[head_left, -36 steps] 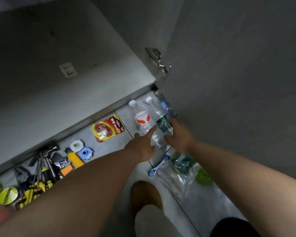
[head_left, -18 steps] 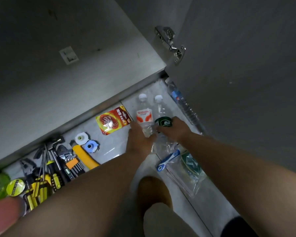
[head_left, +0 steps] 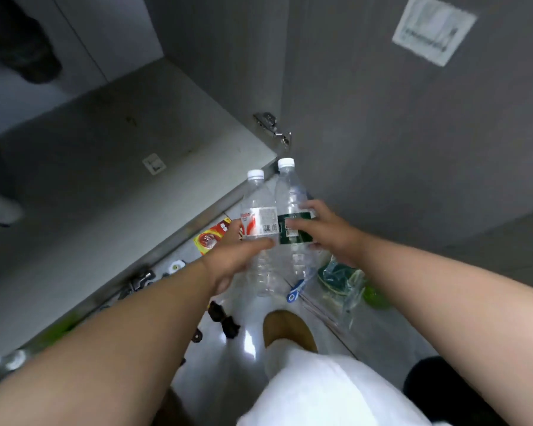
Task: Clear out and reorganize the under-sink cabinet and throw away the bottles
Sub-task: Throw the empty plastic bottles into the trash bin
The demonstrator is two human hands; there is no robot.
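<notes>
Two clear plastic bottles with white caps are held up above the floor, side by side. My left hand (head_left: 233, 259) grips the bottle with the red and white label (head_left: 259, 222). My right hand (head_left: 323, 232) grips the bottle with the dark green label (head_left: 293, 204). The open under-sink cabinet (head_left: 130, 167) lies beyond them at the left, its grey shelf bare apart from a small white tag. Its open door (head_left: 413, 149) stands at the right, hung on a metal hinge (head_left: 273, 129).
On the tiled floor lie a red and yellow packet (head_left: 211, 236), a white tape roll (head_left: 176, 265), metal tools (head_left: 140, 281), a blue-handled item (head_left: 296, 292), a clear bag with green contents (head_left: 340, 281) and black pieces (head_left: 223, 319). My knee is below.
Both hands have closed on the two bottles and lifted them off the floor. The camera has risen and tilted up, showing more of the cabinet and door.
</notes>
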